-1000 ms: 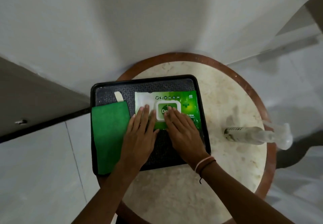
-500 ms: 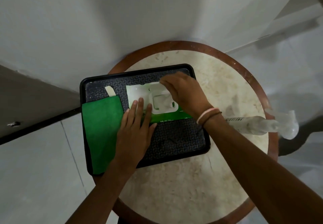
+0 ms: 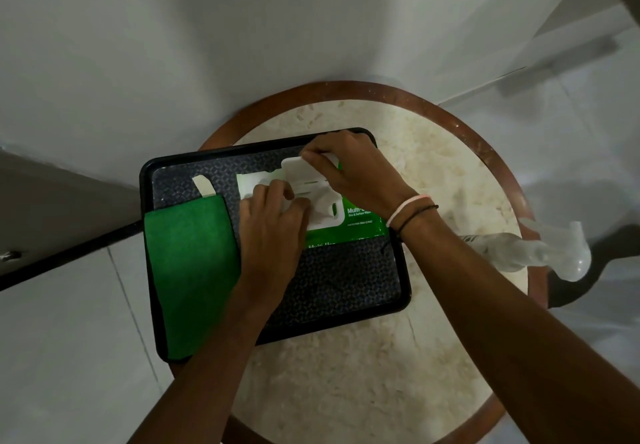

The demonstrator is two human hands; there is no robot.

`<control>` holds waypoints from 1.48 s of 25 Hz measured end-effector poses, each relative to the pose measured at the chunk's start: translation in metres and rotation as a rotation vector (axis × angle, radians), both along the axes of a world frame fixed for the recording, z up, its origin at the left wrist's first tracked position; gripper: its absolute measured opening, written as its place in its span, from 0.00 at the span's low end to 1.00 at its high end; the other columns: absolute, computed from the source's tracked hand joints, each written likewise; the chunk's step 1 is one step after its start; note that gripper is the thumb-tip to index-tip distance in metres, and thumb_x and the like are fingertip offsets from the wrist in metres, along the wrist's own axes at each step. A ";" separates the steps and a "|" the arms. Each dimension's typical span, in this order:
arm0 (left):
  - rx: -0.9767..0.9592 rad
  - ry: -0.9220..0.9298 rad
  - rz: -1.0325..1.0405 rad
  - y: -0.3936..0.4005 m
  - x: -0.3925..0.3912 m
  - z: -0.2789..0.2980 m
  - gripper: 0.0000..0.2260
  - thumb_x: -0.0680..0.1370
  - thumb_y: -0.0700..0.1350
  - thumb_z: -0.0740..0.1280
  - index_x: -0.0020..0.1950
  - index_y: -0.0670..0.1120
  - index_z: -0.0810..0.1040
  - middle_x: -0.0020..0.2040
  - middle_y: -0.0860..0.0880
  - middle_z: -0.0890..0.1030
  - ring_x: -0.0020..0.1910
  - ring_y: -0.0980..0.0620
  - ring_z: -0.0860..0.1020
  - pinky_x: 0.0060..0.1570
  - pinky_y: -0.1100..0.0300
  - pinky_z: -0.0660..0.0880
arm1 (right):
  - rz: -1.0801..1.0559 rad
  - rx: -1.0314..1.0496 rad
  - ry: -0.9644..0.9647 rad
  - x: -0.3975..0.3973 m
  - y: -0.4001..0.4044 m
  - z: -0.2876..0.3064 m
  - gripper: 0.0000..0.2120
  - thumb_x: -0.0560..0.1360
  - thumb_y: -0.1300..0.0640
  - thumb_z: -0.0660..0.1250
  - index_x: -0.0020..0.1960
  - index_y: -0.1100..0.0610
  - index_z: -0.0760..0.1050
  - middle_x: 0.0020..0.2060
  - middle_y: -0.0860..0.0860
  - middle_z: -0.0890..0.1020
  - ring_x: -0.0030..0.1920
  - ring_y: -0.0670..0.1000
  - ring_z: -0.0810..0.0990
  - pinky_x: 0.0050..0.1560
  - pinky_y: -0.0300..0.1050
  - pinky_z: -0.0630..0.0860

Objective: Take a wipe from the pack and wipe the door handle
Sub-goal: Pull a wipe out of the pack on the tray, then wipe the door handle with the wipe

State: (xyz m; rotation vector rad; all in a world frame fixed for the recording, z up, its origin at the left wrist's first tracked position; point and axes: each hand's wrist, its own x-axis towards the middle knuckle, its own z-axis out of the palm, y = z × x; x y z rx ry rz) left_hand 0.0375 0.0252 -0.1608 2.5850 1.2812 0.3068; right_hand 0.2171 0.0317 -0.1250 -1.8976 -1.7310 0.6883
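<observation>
A green and white wipe pack (image 3: 360, 220) lies at the back of a black tray (image 3: 346, 291). Its white plastic lid (image 3: 298, 170) stands flipped open, and my right hand (image 3: 353, 170) holds the lid's far edge. My left hand (image 3: 273, 222) rests on the pack's left part, its fingertips curled at the white opening; whether they pinch a wipe I cannot tell. The door handle is not in view.
A folded green cloth (image 3: 190, 270) covers the tray's left side, a pale strip (image 3: 204, 185) behind it. The tray sits on a round marble table (image 3: 363, 391) with a brown rim. A clear spray bottle (image 3: 540, 253) lies at the table's right edge. White walls stand behind.
My right hand has swung the pack's lid fully open and holds it back. My left hand has slid forward onto the opening, fingers curling.
</observation>
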 end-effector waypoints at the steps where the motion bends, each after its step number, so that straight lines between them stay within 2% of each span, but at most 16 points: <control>1: -0.004 -0.045 -0.017 -0.001 -0.004 0.002 0.04 0.77 0.40 0.79 0.48 0.41 0.87 0.51 0.41 0.82 0.50 0.39 0.79 0.46 0.45 0.77 | -0.003 0.007 0.005 0.000 -0.001 0.001 0.10 0.82 0.56 0.67 0.57 0.60 0.83 0.53 0.56 0.87 0.52 0.55 0.84 0.52 0.43 0.78; 4: -0.092 -0.233 -0.003 -0.009 -0.023 0.019 0.02 0.77 0.34 0.77 0.48 0.38 0.86 0.49 0.41 0.84 0.46 0.43 0.81 0.44 0.51 0.81 | -0.035 -0.043 -0.001 -0.002 -0.006 0.011 0.12 0.82 0.52 0.68 0.60 0.57 0.82 0.55 0.55 0.86 0.55 0.55 0.81 0.58 0.47 0.78; 6: -0.228 -0.359 0.068 -0.013 -0.040 0.046 0.01 0.80 0.33 0.74 0.50 0.37 0.85 0.48 0.43 0.85 0.44 0.50 0.82 0.45 0.63 0.79 | -0.122 -0.073 0.021 -0.008 -0.015 0.029 0.14 0.82 0.51 0.68 0.63 0.56 0.81 0.58 0.55 0.84 0.59 0.55 0.79 0.60 0.45 0.74; 9: -0.548 -0.556 0.226 -0.011 -0.058 0.097 0.04 0.83 0.36 0.71 0.55 0.39 0.85 0.46 0.53 0.86 0.41 0.65 0.83 0.41 0.78 0.76 | -0.349 -0.060 0.311 -0.027 -0.032 0.067 0.14 0.81 0.51 0.69 0.62 0.58 0.81 0.55 0.54 0.85 0.55 0.50 0.83 0.57 0.43 0.79; 11: -0.698 -0.680 0.282 -0.004 -0.065 0.139 0.05 0.84 0.35 0.69 0.54 0.41 0.85 0.43 0.60 0.85 0.41 0.67 0.83 0.39 0.77 0.77 | -0.422 -0.203 0.667 -0.047 -0.043 0.101 0.15 0.79 0.48 0.70 0.61 0.57 0.81 0.54 0.52 0.86 0.55 0.51 0.85 0.54 0.42 0.82; 14: -0.825 -0.854 0.319 0.008 -0.076 0.210 0.10 0.85 0.33 0.66 0.48 0.45 0.82 0.37 0.58 0.86 0.38 0.63 0.83 0.39 0.72 0.80 | -0.358 -0.344 1.076 -0.073 -0.054 0.156 0.20 0.75 0.45 0.73 0.62 0.55 0.81 0.57 0.53 0.86 0.58 0.55 0.85 0.51 0.45 0.84; 16: -0.913 -1.000 0.387 0.015 -0.087 0.257 0.11 0.86 0.34 0.64 0.48 0.45 0.81 0.38 0.54 0.86 0.39 0.57 0.84 0.41 0.66 0.84 | -0.294 -0.243 1.176 -0.086 -0.052 0.192 0.17 0.75 0.52 0.75 0.62 0.56 0.81 0.56 0.52 0.88 0.57 0.54 0.87 0.50 0.45 0.84; 18: -1.005 -1.150 0.462 0.018 -0.098 0.303 0.10 0.87 0.37 0.63 0.48 0.44 0.80 0.40 0.49 0.86 0.40 0.53 0.86 0.40 0.61 0.86 | -0.265 -0.136 1.186 -0.096 -0.045 0.231 0.06 0.76 0.62 0.73 0.52 0.56 0.85 0.48 0.50 0.90 0.48 0.49 0.89 0.44 0.39 0.84; 20: -1.069 -1.273 0.496 0.020 -0.112 0.347 0.07 0.85 0.47 0.68 0.53 0.44 0.80 0.44 0.46 0.87 0.43 0.50 0.87 0.39 0.58 0.86 | -0.218 -0.086 1.140 -0.111 -0.035 0.278 0.06 0.75 0.63 0.74 0.43 0.54 0.86 0.41 0.50 0.90 0.42 0.47 0.88 0.41 0.37 0.83; 23: -0.966 -1.269 0.485 0.026 -0.142 0.395 0.19 0.70 0.50 0.77 0.58 0.43 0.83 0.47 0.46 0.89 0.44 0.48 0.88 0.38 0.59 0.86 | -0.136 -0.067 1.084 -0.141 -0.022 0.337 0.05 0.70 0.53 0.76 0.40 0.54 0.84 0.40 0.51 0.89 0.43 0.51 0.87 0.42 0.46 0.84; 26: -0.801 -1.194 0.479 0.037 -0.174 0.422 0.09 0.73 0.43 0.77 0.51 0.42 0.86 0.45 0.45 0.89 0.44 0.47 0.88 0.37 0.62 0.85 | -0.196 -0.089 1.232 -0.179 -0.010 0.369 0.09 0.71 0.53 0.73 0.44 0.59 0.82 0.43 0.58 0.86 0.48 0.60 0.83 0.46 0.53 0.79; 29: -0.606 -1.070 0.465 0.062 -0.220 0.432 0.01 0.77 0.38 0.78 0.47 0.42 0.87 0.36 0.50 0.87 0.34 0.59 0.83 0.33 0.70 0.78 | -0.277 -0.088 1.490 -0.242 0.004 0.384 0.17 0.77 0.57 0.68 0.58 0.69 0.80 0.56 0.69 0.83 0.57 0.64 0.80 0.59 0.60 0.76; 32: -0.508 -0.952 0.401 0.095 -0.278 0.442 0.05 0.75 0.36 0.79 0.47 0.36 0.87 0.39 0.45 0.86 0.34 0.61 0.80 0.37 0.72 0.75 | -0.337 -0.089 1.695 -0.314 0.022 0.390 0.17 0.81 0.58 0.63 0.65 0.66 0.79 0.63 0.67 0.82 0.60 0.60 0.83 0.60 0.54 0.81; 34: -0.417 -0.909 0.328 0.111 -0.318 0.458 0.04 0.77 0.36 0.78 0.46 0.35 0.87 0.39 0.45 0.85 0.35 0.60 0.79 0.39 0.65 0.75 | -0.367 -0.118 1.749 -0.353 0.035 0.400 0.16 0.80 0.62 0.63 0.65 0.66 0.79 0.62 0.66 0.83 0.59 0.60 0.85 0.56 0.49 0.85; 35: -0.294 -0.897 0.299 0.118 -0.341 0.469 0.04 0.79 0.37 0.76 0.46 0.36 0.87 0.39 0.46 0.84 0.37 0.58 0.80 0.41 0.60 0.76 | -0.406 -0.137 1.770 -0.370 0.041 0.406 0.16 0.79 0.64 0.64 0.65 0.66 0.79 0.61 0.66 0.83 0.58 0.60 0.86 0.53 0.50 0.86; 37: 0.160 -0.843 0.253 0.145 -0.393 0.500 0.08 0.84 0.42 0.70 0.49 0.40 0.86 0.44 0.46 0.84 0.44 0.50 0.81 0.48 0.57 0.75 | -0.509 -0.038 1.713 -0.403 0.058 0.424 0.15 0.76 0.65 0.67 0.62 0.65 0.81 0.58 0.63 0.86 0.56 0.59 0.87 0.49 0.51 0.87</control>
